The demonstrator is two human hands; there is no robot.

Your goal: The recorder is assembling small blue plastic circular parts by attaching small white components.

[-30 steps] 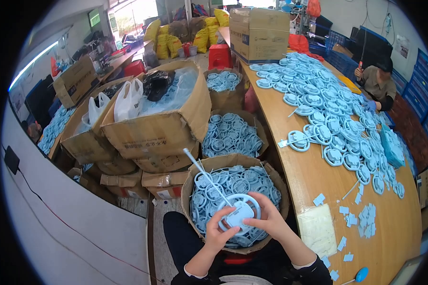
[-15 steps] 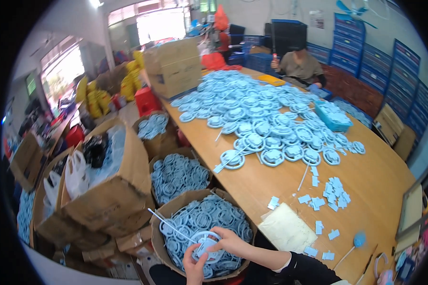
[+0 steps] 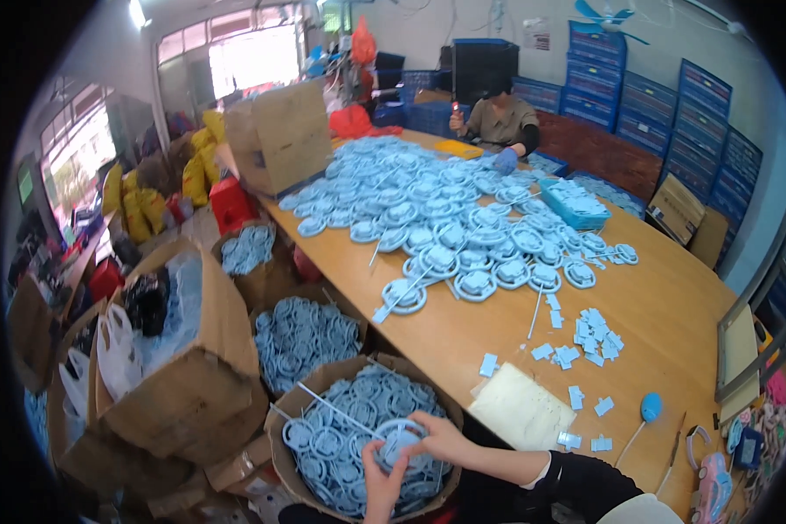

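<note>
Both my hands hold one light blue round plastic part (image 3: 399, 434) over an open cardboard box (image 3: 320, 378) full of the same parts. My left hand (image 3: 381, 483) grips its lower edge from below. From the right, my right hand (image 3: 438, 437) clasps its rim. A thin white stick (image 3: 332, 410) lies slanted across the parts in the box, just left of my hands.
A long wooden table (image 3: 672, 306) carries a big heap of blue round parts (image 3: 445, 218), small blue tabs (image 3: 589, 336) and a pale pad (image 3: 520, 408). More boxes of parts (image 3: 301, 336) stand to the left. A seated person (image 3: 502, 127) works at the far end.
My view has swung to the right, bringing more of the table and the far person into sight. Both hands stay on the blue part over the box.
</note>
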